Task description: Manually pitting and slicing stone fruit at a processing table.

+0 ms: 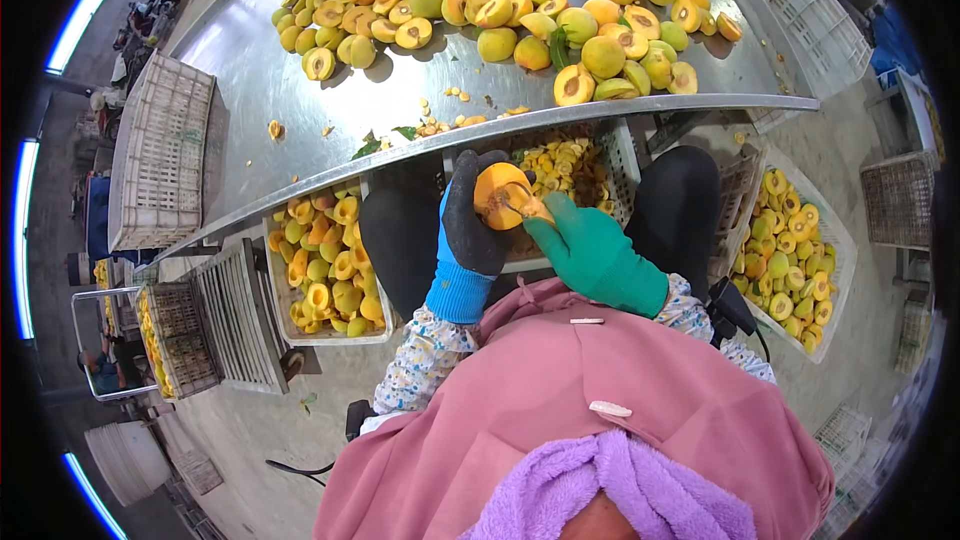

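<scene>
My left hand, in a blue glove with a black coated palm, holds a halved orange-yellow stone fruit, cut face up. In a green glove, my right hand grips a small pitting tool with a pale orange handle; its thin curved metal end lies at the middle of the cut face. Both hands are above my lap, just below the near edge of the metal table. Halved fruits with stones in them lie heaped on the table. Below it, between my knees, a crate holds pits and scraps.
A crate of pitted halves stands at the left, beside a slatted stool. At the right is a crate of halves with stones. An upright white crate rests on the table's left end. A person is far left.
</scene>
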### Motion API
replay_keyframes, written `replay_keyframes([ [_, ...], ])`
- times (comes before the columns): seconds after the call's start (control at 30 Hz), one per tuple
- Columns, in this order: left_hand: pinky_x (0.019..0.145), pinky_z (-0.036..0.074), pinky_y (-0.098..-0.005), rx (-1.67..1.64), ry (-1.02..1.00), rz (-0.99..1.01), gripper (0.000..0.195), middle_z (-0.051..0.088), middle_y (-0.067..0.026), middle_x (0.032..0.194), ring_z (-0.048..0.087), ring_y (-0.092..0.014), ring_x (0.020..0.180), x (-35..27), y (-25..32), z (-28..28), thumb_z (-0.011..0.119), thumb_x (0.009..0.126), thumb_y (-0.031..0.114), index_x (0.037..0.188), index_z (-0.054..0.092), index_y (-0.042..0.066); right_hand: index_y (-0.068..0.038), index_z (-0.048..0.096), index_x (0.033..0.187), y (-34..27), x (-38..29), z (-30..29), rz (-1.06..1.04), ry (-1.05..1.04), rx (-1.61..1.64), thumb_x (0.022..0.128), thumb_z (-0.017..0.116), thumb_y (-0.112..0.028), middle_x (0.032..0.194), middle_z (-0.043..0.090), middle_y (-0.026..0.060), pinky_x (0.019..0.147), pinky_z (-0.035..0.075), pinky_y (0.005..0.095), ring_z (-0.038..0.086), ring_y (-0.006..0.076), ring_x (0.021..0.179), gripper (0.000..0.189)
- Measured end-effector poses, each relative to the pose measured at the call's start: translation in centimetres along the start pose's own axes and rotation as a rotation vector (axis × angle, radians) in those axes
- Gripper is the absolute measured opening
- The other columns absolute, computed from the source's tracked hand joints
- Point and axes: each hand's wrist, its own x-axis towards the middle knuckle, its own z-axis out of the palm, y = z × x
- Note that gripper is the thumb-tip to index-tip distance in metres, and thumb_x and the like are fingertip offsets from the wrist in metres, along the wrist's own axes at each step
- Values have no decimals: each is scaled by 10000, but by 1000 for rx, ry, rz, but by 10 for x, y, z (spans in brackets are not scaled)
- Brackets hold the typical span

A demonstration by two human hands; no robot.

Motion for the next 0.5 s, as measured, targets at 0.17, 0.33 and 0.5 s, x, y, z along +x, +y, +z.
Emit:
replay_keyframes([
  [0.17, 899, 555, -397, 137, 78, 59, 439, 649, -143, 1056, 675, -290, 1012, -2, -8, 1, 452, 1057, 398, 1146, 595, -7, -19, 509, 1034, -9, 4, 0, 6, -33, -69, 985, 586, -289, 646, 602, 205, 519, 472, 499, 629, 409, 609, 285],
  [0.33, 834, 565, -365, 71, 319, 97, 396, 663, -132, 943, 684, -265, 942, -2, -9, 20, 444, 1060, 338, 1065, 612, -20, -25, 496, 1039, -9, 6, 8, 18, -61, -138, 1004, 537, -375, 675, 636, 197, 556, 518, 485, 669, 384, 645, 354],
  [0.5, 733, 567, -318, 379, 300, 269, 383, 669, -111, 874, 688, -215, 790, 2, -10, 17, 430, 1052, 279, 938, 640, -21, -2, 510, 1028, -6, 6, 21, 3, -81, -67, 1001, 546, -363, 729, 640, 234, 605, 525, 500, 663, 400, 684, 364],
])
